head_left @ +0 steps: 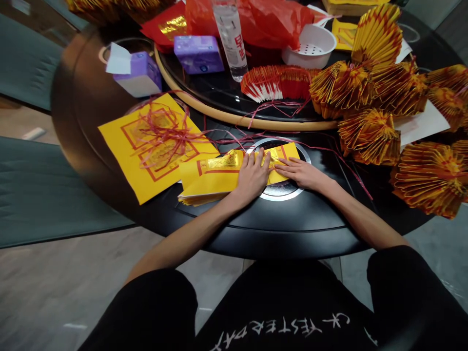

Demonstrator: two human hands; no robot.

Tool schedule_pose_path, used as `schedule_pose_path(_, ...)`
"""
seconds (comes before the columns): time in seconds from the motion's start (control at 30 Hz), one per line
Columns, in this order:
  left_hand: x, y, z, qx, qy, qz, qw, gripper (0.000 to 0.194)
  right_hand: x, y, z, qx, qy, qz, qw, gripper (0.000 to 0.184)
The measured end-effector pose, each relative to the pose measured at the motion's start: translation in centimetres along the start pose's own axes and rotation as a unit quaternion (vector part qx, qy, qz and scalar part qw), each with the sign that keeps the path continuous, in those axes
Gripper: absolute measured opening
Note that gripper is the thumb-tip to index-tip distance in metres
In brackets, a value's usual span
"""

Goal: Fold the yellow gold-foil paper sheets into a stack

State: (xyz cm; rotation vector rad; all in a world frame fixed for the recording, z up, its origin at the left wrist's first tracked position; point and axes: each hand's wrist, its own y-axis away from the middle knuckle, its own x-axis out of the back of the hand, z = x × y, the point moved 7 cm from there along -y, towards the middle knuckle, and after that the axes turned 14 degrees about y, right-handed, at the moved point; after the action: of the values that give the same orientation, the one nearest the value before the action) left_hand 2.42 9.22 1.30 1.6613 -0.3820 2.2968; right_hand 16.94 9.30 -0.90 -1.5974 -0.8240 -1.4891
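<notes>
A stack of yellow joss paper [215, 178] with gold-foil panels and red borders is lying on the black round table [292, 229], its right end overlapping a metal turntable ring [281, 194]. The left hand [250, 178] is pressing flat on the stack with fingers extended, and the right hand [302, 174] is resting open across the stack's right end. Neither hand is clenched or grasping. At 9 o'clock from the stack, a larger yellow sheet [157, 146] is lying just beside it under tangled red string [164, 136]. At 3 o'clock, folded gold-and-red paper fans [369, 136] are lying in a loose pile. At 12 o'clock, a glass turntable [204, 87] is carrying purple tissue packs [198, 54], a clear plastic bottle [230, 34], and a white perforated bowl [309, 46].
</notes>
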Motion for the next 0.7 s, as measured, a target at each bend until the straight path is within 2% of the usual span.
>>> schedule_pose_path(0.27, -0.37, 0.10, -0.13, -0.005, 0.020, -0.007, 1.000, 0.066, -0.33, 0.06, 0.27, 0.009, -0.012, -0.023, 1.000, 0.077)
schedule_pose_path(0.5, -0.51, 0.22, 0.05, 0.000, 0.008, -0.027, 1.000, 0.070, -0.03, 0.15, 0.22, 0.013, 0.006, -0.018, 1.000, 0.071)
schedule_pose_path(0.7, -0.44, 0.18, -0.09, 0.002, 0.012, -0.014, 1.000, 0.069, 0.00, 0.19, 0.24, 0.024, 0.005, -0.021, 0.999, 0.076)
